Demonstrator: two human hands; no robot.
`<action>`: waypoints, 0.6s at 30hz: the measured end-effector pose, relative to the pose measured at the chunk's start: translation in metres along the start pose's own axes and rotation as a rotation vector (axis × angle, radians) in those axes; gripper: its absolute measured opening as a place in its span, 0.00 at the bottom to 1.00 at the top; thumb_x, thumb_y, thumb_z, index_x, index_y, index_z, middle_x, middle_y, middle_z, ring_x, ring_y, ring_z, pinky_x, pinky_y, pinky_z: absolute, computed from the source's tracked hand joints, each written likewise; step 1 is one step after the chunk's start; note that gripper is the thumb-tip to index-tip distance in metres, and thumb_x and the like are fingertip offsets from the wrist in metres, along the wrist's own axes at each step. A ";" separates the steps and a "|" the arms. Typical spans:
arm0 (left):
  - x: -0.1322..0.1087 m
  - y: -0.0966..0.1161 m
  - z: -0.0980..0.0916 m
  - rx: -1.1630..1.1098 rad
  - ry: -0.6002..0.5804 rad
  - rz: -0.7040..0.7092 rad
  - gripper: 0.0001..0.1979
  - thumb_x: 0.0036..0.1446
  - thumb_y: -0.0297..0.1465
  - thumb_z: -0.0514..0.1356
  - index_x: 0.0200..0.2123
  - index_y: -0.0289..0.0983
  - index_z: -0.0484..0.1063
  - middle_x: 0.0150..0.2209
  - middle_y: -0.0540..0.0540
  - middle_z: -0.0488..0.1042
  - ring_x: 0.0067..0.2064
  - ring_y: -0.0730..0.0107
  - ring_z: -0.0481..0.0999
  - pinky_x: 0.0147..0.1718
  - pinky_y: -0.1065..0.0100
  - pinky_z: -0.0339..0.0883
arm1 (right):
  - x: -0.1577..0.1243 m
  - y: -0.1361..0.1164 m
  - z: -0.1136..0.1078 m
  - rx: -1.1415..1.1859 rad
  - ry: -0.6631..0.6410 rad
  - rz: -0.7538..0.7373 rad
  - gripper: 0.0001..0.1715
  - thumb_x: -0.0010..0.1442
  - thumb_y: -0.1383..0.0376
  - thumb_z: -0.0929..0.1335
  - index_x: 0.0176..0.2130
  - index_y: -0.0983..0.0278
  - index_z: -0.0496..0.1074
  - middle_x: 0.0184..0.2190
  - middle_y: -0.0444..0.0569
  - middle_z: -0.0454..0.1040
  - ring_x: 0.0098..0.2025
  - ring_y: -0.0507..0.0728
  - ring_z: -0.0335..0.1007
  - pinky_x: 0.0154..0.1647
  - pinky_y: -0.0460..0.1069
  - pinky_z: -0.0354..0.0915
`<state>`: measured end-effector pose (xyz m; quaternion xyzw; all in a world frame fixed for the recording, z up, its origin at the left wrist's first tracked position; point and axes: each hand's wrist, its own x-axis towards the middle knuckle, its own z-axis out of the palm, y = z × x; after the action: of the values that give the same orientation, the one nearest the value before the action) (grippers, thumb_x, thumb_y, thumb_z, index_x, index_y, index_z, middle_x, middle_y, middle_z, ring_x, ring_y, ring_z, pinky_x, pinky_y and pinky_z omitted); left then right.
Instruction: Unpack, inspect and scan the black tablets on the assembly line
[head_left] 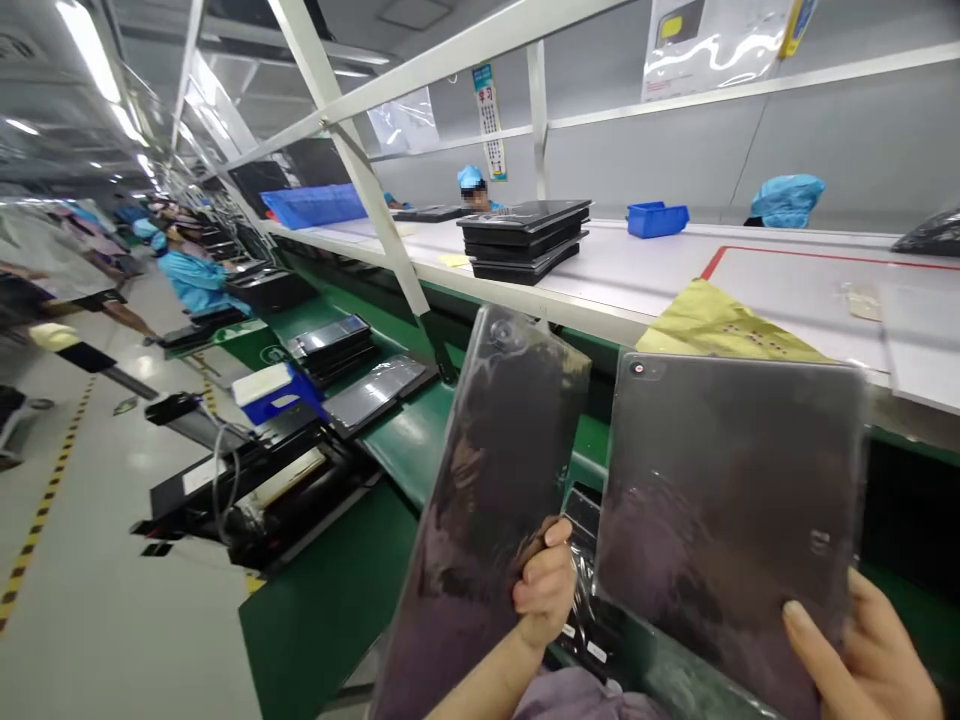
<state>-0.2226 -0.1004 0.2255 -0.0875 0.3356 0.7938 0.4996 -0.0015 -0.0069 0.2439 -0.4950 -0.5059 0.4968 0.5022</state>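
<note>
Glossy plastic film covers the dark tablet (480,500) held in your left hand (544,585) at 6 o'clock. Your fingers (551,570) are closed around its lower edge, and your thumb is out of sight. Your right hand (862,655), cut off by the bottom of the view at 4 o'clock, grips a second tablet (727,510) low on its right side, with one finger (801,625) pressed on its back. Glare hides much of both backs, though a small camera lens (638,368) shows at the second tablet's top corner. Crumpled clear plastic (585,570) lies partly hidden between them.

Beyond your hands, a yellow sheet (720,330) lies at 3 o'clock on a white bench (787,255). A black stack (525,240) sits at 12 o'clock, too far off to identify, and a blue bin (658,220) sits at 2 o'clock. A green conveyor (322,610) runs through 7 o'clock, and a co-worker in blue (195,285) stands at 9 o'clock.
</note>
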 end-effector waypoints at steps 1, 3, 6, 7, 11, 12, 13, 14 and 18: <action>0.004 0.011 -0.006 0.029 -0.013 0.028 0.13 0.52 0.30 0.65 0.23 0.37 0.63 0.11 0.61 0.50 0.10 0.89 0.38 0.07 0.89 0.30 | -0.002 0.000 0.013 0.033 -0.037 0.059 0.35 0.47 0.54 0.75 0.52 0.61 0.69 0.40 0.51 0.77 0.38 0.64 0.75 0.29 0.50 0.71; 0.012 0.036 -0.020 0.078 -0.046 0.096 0.11 0.46 0.31 0.69 0.25 0.37 0.68 0.13 0.58 0.61 0.12 0.86 0.55 0.09 0.87 0.48 | -0.004 0.004 0.042 0.120 -0.126 0.160 0.37 0.46 0.52 0.76 0.52 0.61 0.67 0.38 0.52 0.78 0.36 0.63 0.76 0.27 0.49 0.71; 0.017 0.068 -0.035 0.178 -0.079 0.166 0.16 0.37 0.32 0.74 0.31 0.36 0.74 0.24 0.50 0.76 0.25 0.73 0.75 0.25 0.78 0.70 | -0.004 0.016 0.084 0.241 -0.239 0.258 0.41 0.45 0.50 0.76 0.53 0.60 0.64 0.35 0.51 0.79 0.34 0.62 0.77 0.28 0.49 0.71; 0.017 0.076 -0.038 0.218 -0.088 0.163 0.18 0.36 0.33 0.74 0.32 0.36 0.76 0.26 0.48 0.77 0.28 0.70 0.77 0.29 0.75 0.72 | -0.005 0.020 0.097 0.264 -0.262 0.280 0.42 0.44 0.49 0.76 0.53 0.60 0.63 0.34 0.51 0.79 0.33 0.62 0.77 0.29 0.49 0.71; 0.016 0.094 -0.040 0.350 -0.080 0.149 0.18 0.45 0.38 0.70 0.39 0.36 0.76 0.31 0.44 0.78 0.32 0.62 0.78 0.34 0.68 0.73 | -0.013 0.026 0.143 0.286 -0.283 0.315 0.43 0.44 0.43 0.73 0.52 0.63 0.64 0.35 0.53 0.79 0.33 0.63 0.76 0.28 0.50 0.71; 0.016 0.097 -0.039 0.370 -0.067 0.163 0.19 0.46 0.38 0.70 0.41 0.37 0.76 0.33 0.44 0.79 0.34 0.61 0.78 0.34 0.66 0.73 | -0.017 0.024 0.153 0.299 -0.282 0.312 0.44 0.43 0.41 0.73 0.51 0.63 0.65 0.35 0.53 0.78 0.33 0.64 0.76 0.27 0.50 0.71; 0.017 0.100 -0.038 0.390 -0.051 0.176 0.19 0.47 0.39 0.69 0.42 0.39 0.76 0.34 0.44 0.79 0.35 0.60 0.78 0.35 0.65 0.73 | -0.020 0.022 0.162 0.320 -0.290 0.308 0.45 0.42 0.40 0.73 0.50 0.63 0.66 0.35 0.54 0.78 0.33 0.64 0.76 0.27 0.51 0.71; 0.017 0.104 -0.037 0.413 -0.034 0.188 0.19 0.47 0.39 0.69 0.43 0.40 0.76 0.36 0.44 0.78 0.37 0.58 0.78 0.36 0.64 0.73 | -0.024 0.018 0.171 0.337 -0.299 0.305 0.46 0.40 0.40 0.73 0.51 0.62 0.65 0.35 0.53 0.79 0.33 0.65 0.76 0.26 0.51 0.71; 0.020 0.127 -0.033 0.664 0.066 0.396 0.17 0.49 0.42 0.66 0.41 0.41 0.77 0.38 0.42 0.76 0.43 0.51 0.76 0.42 0.59 0.71 | -0.033 0.000 0.202 0.306 -0.322 0.310 0.47 0.37 0.48 0.77 0.52 0.59 0.62 0.28 0.48 0.79 0.31 0.64 0.76 0.30 0.53 0.72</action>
<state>-0.3474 -0.1411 0.2473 0.1198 0.6008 0.7196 0.3269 -0.2030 -0.0410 0.2428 -0.3994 -0.4166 0.7108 0.4021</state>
